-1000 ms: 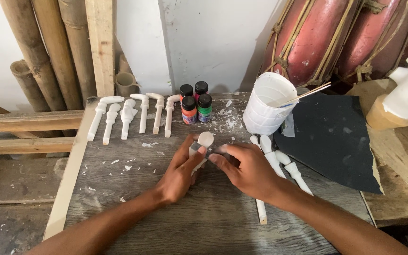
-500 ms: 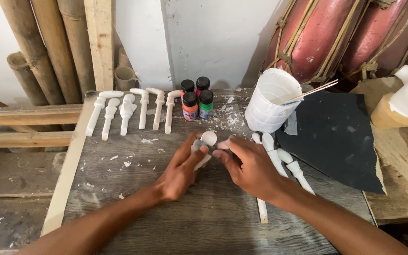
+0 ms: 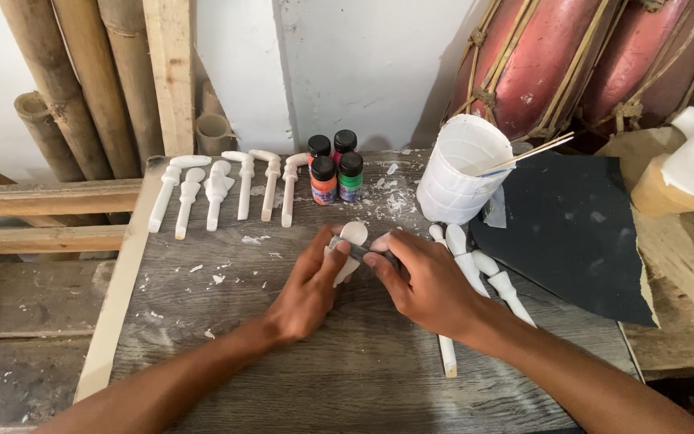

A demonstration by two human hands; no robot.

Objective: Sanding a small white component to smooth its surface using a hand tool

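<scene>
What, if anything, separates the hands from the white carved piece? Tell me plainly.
Nothing visible does. The left hand already grips the white carved piece, and the right hand presses a small dark scrap against it, so both hands reach it directly.

Under your hands the table [image 3: 202, 321] is rough, weathered grey wood, flecked with white chips. The carved piece [image 3: 352, 239] you grip looks matt, chalky white. Far right, the dark sheet [image 3: 572, 233] is matt and gritty; the white cup [image 3: 459, 173] smooth plastic.
</scene>
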